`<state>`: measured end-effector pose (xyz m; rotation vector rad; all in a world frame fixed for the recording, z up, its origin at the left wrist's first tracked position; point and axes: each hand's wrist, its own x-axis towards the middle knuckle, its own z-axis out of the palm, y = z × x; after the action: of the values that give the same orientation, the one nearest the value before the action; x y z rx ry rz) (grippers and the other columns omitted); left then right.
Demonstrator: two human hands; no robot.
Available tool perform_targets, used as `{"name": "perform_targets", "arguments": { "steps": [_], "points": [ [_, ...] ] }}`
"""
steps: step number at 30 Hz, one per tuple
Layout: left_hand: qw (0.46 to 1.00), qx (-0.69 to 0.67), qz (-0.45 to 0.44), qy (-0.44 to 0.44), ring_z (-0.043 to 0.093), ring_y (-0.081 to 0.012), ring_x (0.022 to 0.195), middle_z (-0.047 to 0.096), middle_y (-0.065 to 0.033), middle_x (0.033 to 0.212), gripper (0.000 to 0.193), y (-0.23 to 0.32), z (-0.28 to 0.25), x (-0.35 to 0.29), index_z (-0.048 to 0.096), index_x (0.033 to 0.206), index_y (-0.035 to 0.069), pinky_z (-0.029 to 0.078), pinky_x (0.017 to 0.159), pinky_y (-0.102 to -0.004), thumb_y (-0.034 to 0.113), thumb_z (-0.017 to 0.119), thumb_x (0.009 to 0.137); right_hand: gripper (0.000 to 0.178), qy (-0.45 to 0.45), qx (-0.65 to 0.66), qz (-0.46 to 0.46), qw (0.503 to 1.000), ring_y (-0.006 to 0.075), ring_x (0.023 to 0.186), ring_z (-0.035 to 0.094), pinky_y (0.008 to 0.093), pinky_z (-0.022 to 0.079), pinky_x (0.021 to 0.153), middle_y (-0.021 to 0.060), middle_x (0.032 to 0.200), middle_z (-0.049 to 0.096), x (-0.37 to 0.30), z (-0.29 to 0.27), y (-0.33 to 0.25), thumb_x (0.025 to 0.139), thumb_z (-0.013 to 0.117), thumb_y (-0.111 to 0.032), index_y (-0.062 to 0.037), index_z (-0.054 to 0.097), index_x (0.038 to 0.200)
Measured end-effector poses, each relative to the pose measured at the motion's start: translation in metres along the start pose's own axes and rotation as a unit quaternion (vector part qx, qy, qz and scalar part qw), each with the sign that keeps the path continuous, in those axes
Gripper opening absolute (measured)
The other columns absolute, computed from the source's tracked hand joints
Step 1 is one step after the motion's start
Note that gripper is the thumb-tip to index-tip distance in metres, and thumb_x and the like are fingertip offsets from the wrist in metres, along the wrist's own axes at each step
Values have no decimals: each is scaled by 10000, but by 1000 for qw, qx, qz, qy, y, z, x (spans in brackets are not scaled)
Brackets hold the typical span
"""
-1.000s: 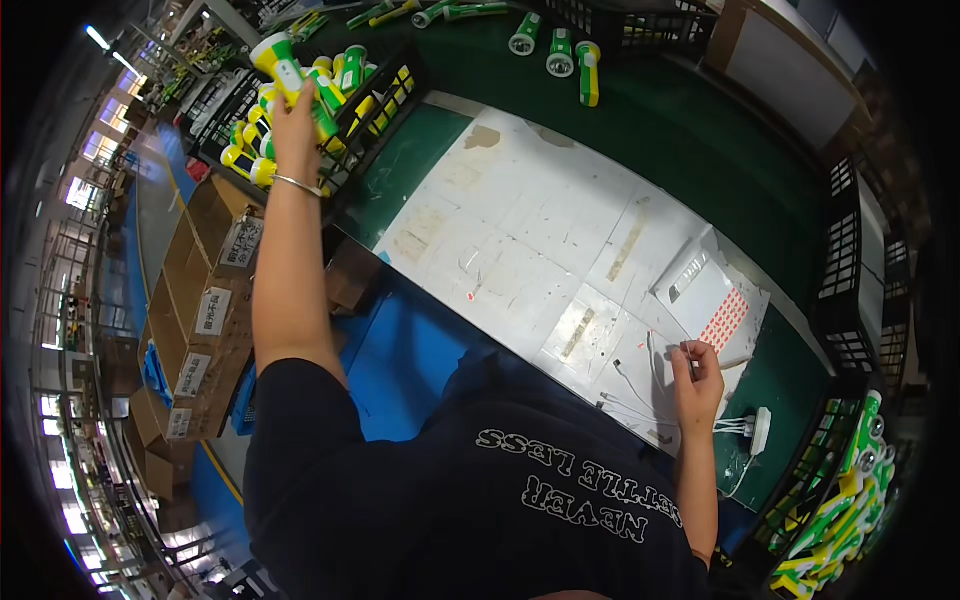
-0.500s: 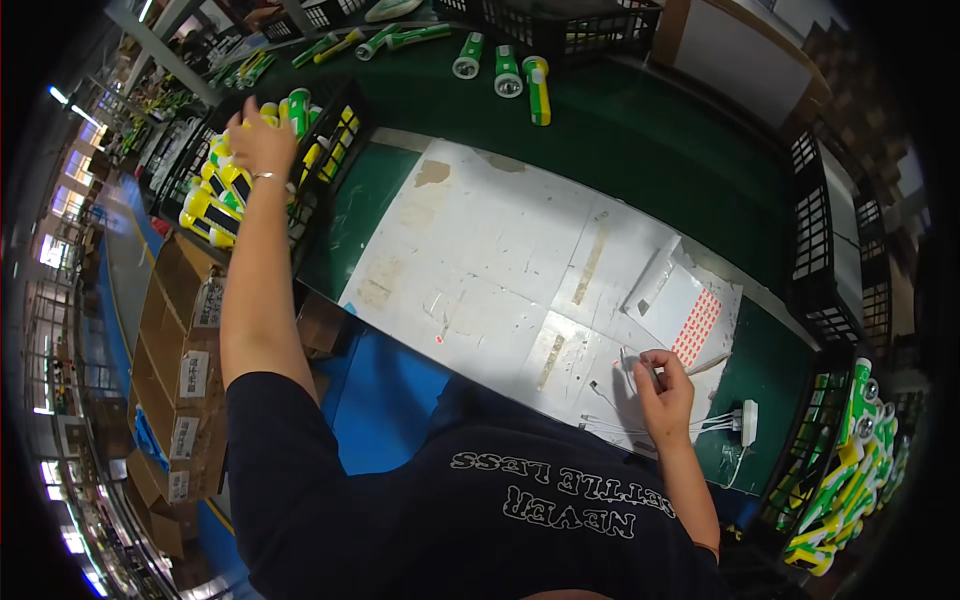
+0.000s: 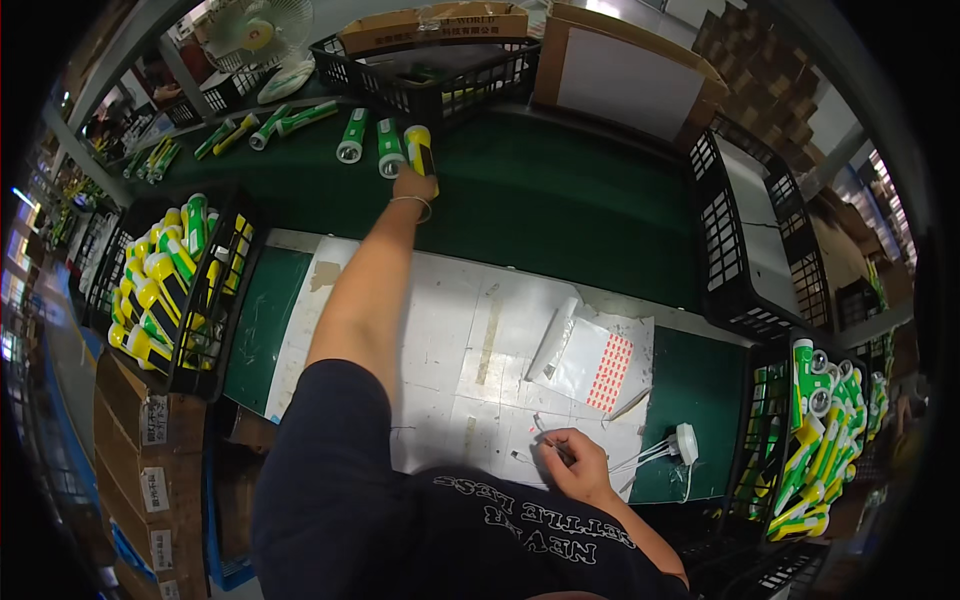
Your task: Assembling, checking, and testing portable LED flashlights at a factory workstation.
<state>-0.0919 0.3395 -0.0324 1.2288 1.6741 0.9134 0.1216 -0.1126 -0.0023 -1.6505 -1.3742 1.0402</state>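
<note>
My left hand (image 3: 414,184) reaches out across the dark green bench. Its fingers close on the near end of a yellow, green and black flashlight (image 3: 421,150); the grip itself is partly hidden behind the hand. Beside that one lie a green and white flashlight (image 3: 389,148) and another of the same colours (image 3: 352,136). Close to my body, my right hand (image 3: 576,462) is closed around a white cable (image 3: 541,424), whose plug end sticks out past the fingers. More white cables lead from a white charger block (image 3: 686,443) to the right of that hand.
A black crate (image 3: 222,300) heaped with flashlights stands at the left, another (image 3: 752,455) at the right. On the white work sheet (image 3: 440,330) lies a sheet of red stickers (image 3: 612,372). More crates, a cardboard box (image 3: 625,75) and a fan (image 3: 258,38) stand along the back.
My left hand has left the left crate and moved right, onto the yellow and green flashlight. My right hand still holds the cable. The view has turned, shifting the bench leftward in the picture.
</note>
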Motion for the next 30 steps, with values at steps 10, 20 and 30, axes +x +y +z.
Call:
{"name": "perform_targets", "arguments": {
  "steps": [10, 20, 30],
  "points": [
    [810, -402, -117, -412, 615, -220, 795, 568, -119, 1022, 380, 6, -5, -199, 395, 1175, 158, 506, 794, -512, 311, 576, 877, 156, -58, 46, -31, 997, 82, 542, 497, 217, 401, 505, 59, 753, 624, 7, 14, 3, 799, 656, -134, -27, 616, 906],
    [717, -417, -101, -550, 515, -197, 1077, 519, -122, 1169, 482, -13, 12, -319, 344, 1321, 50, 449, 892, -329, 85, 532, 879, 153, -61, 46, 23, 997, 107, 614, 559, 236, 453, 577, 73, 757, 628, -33, 8, 3, 801, 646, -119, -12, 607, 903],
    [768, -388, -208, -465, 585, -187, 740, 578, -106, 889, 397, -31, 22, -354, 452, 1184, 95, 535, 623, -331, 385, 479, 913, 190, -85, 4, -72, 994, 193, 733, 629, 271, 487, 636, 84, 870, 642, -42, 4, -4, 804, 645, -181, -62, 607, 946]
  ]
}}
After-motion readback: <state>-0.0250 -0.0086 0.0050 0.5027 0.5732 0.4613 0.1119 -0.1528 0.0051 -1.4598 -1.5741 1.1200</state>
